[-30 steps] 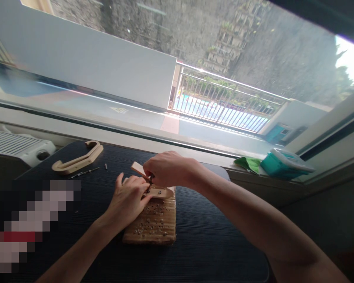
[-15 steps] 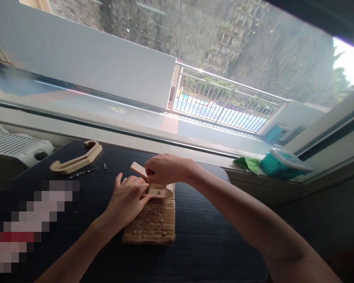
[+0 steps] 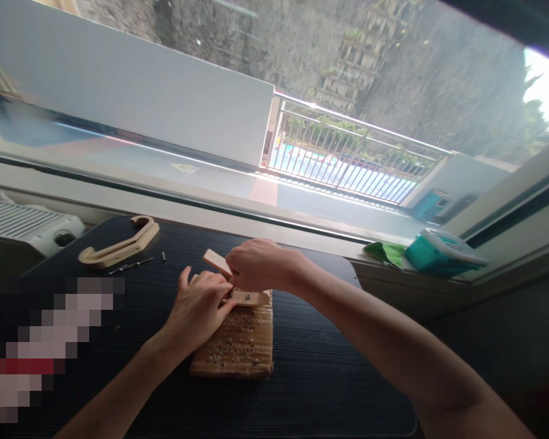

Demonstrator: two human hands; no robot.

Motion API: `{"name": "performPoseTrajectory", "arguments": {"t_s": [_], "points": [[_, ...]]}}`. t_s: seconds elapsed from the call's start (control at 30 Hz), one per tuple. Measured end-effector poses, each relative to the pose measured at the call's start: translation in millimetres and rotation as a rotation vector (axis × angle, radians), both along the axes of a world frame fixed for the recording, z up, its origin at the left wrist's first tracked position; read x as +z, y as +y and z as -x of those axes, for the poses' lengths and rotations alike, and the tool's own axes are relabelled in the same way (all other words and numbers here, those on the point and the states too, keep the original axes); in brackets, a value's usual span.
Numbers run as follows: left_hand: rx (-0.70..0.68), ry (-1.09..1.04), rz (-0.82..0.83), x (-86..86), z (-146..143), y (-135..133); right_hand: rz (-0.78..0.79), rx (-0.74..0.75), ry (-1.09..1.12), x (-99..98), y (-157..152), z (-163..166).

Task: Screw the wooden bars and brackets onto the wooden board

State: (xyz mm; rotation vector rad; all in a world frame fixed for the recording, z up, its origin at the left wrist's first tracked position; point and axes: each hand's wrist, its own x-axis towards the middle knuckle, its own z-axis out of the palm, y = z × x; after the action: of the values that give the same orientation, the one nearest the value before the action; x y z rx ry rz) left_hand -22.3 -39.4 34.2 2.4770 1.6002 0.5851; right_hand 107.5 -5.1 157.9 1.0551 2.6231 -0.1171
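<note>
A light wooden hook-shaped piece [image 3: 252, 299] lies across a cardboard pad [image 3: 251, 335], its other end [image 3: 215, 261] showing beyond my hands. A small dark screw sits in the wood. My left hand [image 3: 201, 305] grips the piece from the left, thumb along its near side. Above the wood, my right hand [image 3: 260, 266] is closed in a fist around something slim; its fingers hide what it is, and they nearly touch my left fingertips. Several small metal screws or nuts [image 3: 231, 350] stick in the pad's near part.
Another curved wooden piece [image 3: 119, 247] lies at the table's far left, beside a thin metal tool [image 3: 130, 266] and a small metal part [image 3: 163, 256]. The dark table [image 3: 320, 366] meets a windowsill, where a green cloth [image 3: 384, 253] and teal box [image 3: 443, 253] stand.
My right fist has turned slightly and sunk a little over the wood, covering more of the gap between the hands. My left hand keeps its hold. The view has shifted slightly.
</note>
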Motion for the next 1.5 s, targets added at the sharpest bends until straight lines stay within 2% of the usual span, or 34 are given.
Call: {"name": "performPoseTrajectory", "arguments": {"t_s": [0.27,0.4,0.6,0.73,0.9,1.07,1.23,1.5], "points": [[0.002,-0.003,0.001,0.8,1.0,-0.8,0.028,-0.059,-0.014,18.0,1.7,-0.8],[0.0,-0.001,-0.013,-0.9,2.5,-0.4,0.038,0.037,0.012,24.9,0.8,-0.1],[0.002,0.015,-0.007,-1.9,2.3,0.1,0.009,0.147,0.033,8.5,3.1,2.1],[0.006,0.016,-0.02,-1.1,1.6,-0.8,-0.032,0.098,0.061,-1.2,3.4,1.0],[0.006,0.005,-0.02,1.6,1.2,-2.0,-0.042,0.023,0.037,5.8,-0.9,0.2],[0.004,0.006,-0.02,2.0,1.6,-2.0,-0.025,0.073,0.027,15.7,-3.2,0.0],[0.005,0.011,-0.01,-0.2,1.9,-1.3,-0.021,0.098,0.052,12.4,-1.7,0.7],[0.012,0.015,-0.021,1.6,1.9,-2.5,-0.035,0.013,0.072,5.5,1.4,1.6]]}}
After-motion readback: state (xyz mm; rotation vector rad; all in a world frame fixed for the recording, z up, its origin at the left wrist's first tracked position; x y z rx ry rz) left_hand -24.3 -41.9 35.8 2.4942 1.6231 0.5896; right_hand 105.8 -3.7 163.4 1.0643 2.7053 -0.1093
